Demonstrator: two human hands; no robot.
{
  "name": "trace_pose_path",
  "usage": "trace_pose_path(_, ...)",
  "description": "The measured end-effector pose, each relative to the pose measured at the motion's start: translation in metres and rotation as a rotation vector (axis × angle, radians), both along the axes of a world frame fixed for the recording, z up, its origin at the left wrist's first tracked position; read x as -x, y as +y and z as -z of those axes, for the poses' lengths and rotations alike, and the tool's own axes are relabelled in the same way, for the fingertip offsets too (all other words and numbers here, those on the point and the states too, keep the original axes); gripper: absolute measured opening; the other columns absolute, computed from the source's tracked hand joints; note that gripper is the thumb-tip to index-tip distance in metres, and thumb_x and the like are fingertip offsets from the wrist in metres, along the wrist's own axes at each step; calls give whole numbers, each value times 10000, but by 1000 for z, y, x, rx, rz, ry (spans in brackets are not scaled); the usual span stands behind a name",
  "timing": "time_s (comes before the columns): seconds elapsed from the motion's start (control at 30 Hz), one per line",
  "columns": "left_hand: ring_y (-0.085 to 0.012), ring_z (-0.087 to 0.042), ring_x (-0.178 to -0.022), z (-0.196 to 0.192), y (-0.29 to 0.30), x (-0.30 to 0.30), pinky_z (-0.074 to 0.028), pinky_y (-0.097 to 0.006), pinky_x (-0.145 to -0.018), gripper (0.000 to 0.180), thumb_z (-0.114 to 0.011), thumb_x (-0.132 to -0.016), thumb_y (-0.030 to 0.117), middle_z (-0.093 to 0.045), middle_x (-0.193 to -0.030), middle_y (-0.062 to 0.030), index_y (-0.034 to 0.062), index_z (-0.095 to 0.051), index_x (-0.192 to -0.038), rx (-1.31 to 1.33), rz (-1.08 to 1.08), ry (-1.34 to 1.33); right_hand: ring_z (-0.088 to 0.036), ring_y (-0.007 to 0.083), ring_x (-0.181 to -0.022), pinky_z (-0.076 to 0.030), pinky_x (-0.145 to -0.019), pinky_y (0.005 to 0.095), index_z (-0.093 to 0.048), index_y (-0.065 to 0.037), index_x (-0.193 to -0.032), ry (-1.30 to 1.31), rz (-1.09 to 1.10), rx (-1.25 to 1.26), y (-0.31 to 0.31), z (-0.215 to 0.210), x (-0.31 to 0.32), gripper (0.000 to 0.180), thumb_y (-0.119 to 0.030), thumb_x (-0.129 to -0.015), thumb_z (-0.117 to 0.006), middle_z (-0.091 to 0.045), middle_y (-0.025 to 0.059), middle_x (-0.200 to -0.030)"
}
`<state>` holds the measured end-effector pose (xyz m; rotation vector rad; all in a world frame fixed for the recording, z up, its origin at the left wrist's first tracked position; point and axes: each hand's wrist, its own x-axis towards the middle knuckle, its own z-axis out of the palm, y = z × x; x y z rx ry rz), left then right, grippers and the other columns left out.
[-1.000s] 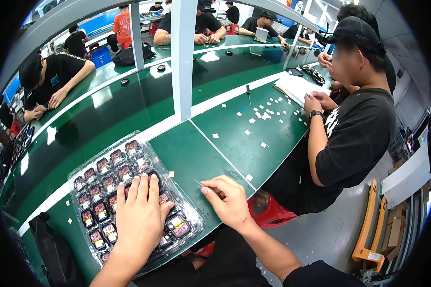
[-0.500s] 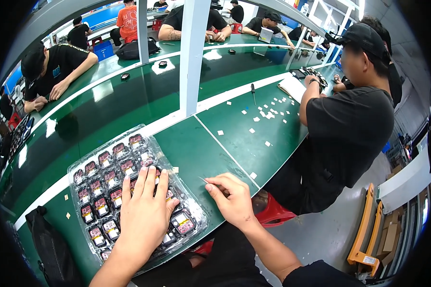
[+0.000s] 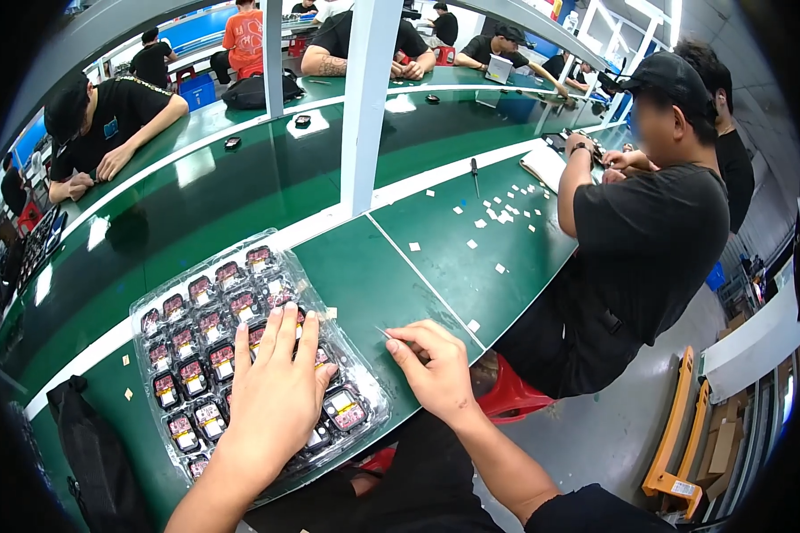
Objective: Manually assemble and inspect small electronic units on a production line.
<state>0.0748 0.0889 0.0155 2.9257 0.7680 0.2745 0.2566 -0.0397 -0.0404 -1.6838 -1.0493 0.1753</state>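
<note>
A clear plastic tray (image 3: 358, 366) lies on the green bench in front of me. Its pockets hold rows of small black square device housings (image 3: 192, 377) with reddish circuit boards and pale labels showing. My left hand (image 3: 278, 377) rests flat over the tray's middle, fingers stretched out, hiding several housings beneath it. To the right of the tray, my right hand (image 3: 431, 360) is just above the bench, thumb and forefinger pinched on a thin, pointed sliver (image 3: 382, 331). The sliver is too small to tell its kind.
Small white square pieces (image 3: 505, 216) lie scattered near a screwdriver (image 3: 476, 178). A co-worker (image 3: 653, 231) sits at my right; others work across the conveyor (image 3: 240, 173). A white post (image 3: 362, 115) rises behind the tray. A black bag (image 3: 98, 444) lies at left.
The view has shifted slightly. My left hand stays spread over the tray and my right hand keeps its pinch. The co-worker's hands at right have moved a little.
</note>
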Motion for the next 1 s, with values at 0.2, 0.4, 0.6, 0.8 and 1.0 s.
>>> trace_pose_path(0.2, -377, -318, -1535, -5, 1, -2, -150, -667, -1224, 599, -515, -1063, 339, -394, -1596, -272, -36, -427, -1521, 30, 3, 28, -699, 208, -760, -557, -682, 306, -746, 22, -1066, -21, 7, -14, 0, -1, -1, 151, -72, -948, -731, -716, 120, -948)
trace_pose_path(0.4, -379, -287, -1551, -12, 0, -1, -62, -706, -1216, 750, -508, -1050, 455, -368, -1619, -263, -71, -339, -1557, 95, -4, 42, -701, 208, -761, -556, -678, 306, -747, 16, -1067, -12, 4, -17, 0, 0, -2, 152, -78, -948, -733, -714, 119, -946)
trace_pose_path(0.6, -379, -209, -1579, -18, 0, 1, -15, -698, -1222, 1024, -510, -962, 692, -337, -1639, -260, -78, -259, -1587, 134, -17, 90, -701, 215, -763, -556, -688, 323, -749, 8, -1074, 33, 10, 6, 1, 0, 0, 166, -97, -947, -732, -715, 127, -940)
trace_pose_path(0.8, -401, -163, -1586, -44, 11, 14, 15, -638, -1245, 936, -556, -988, 582, -289, -1659, -267, -22, -223, -1620, 324, -8, 62, -666, 154, -689, -522, -641, 304, -755, 2, -1084, 33, -3, 239, 10, -7, -14, 197, -146, -958, -721, -703, 107, -895)
trace_pose_path(1.0, -353, -230, -1579, -59, 39, 87, -111, -466, -1281, 746, -425, -1074, 512, -370, -1639, -216, -20, -335, -1589, 125, -183, -421, -668, 160, -665, -518, -621, 315, -753, 6, -1042, -150, 36, 185, 13, -3, -18, 171, -137, -957, -714, -701, 115, -870)
